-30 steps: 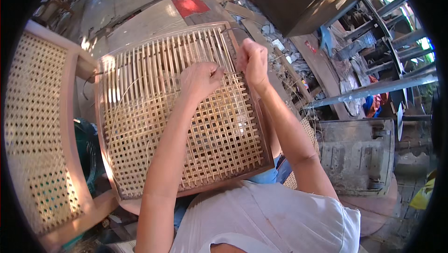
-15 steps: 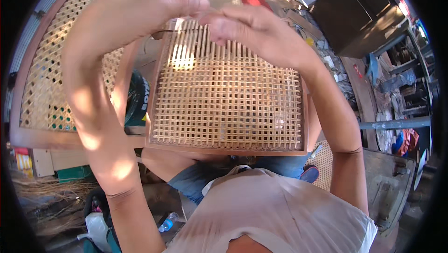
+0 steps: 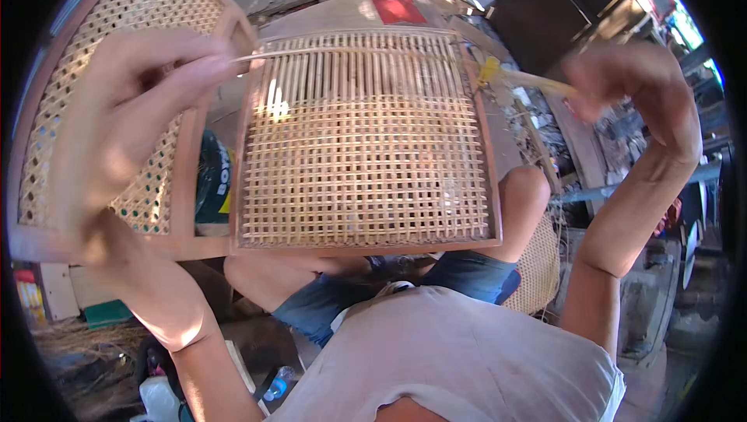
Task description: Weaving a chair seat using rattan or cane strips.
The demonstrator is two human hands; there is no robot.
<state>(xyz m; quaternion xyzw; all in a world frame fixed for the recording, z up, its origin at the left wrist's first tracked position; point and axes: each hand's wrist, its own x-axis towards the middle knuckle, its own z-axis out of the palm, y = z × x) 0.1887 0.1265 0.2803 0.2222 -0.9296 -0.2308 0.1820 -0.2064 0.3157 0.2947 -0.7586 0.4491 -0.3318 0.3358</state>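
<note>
A wooden frame with a cane seat [image 3: 366, 165] rests over my bent legs, woven in an open grid on the near part and in parallel strips along the far part. A thin rattan strand [image 3: 334, 49] stretches across its far end. My left hand [image 3: 152, 103], blurred, pinches the strand's left end beside a caned backrest panel [image 3: 117, 10]. My right hand [image 3: 622, 87], also blurred, is raised beyond the frame's right side, fingers curled on the strand's other end.
A dark cabinet [image 3: 545, 17] stands at the back right, with rubble [image 3: 537, 119] and a grey slab [image 3: 646, 297] on that side. A dark container [image 3: 210, 189] sits left of the seat. A plastic bottle [image 3: 276, 387] lies at lower left, and a red square [image 3: 397, 7] lies beyond.
My hands have gone from working on the seat, through meeting above its far edge, to wide apart at either side, drawing the strand out between them. The view has also shifted.
</note>
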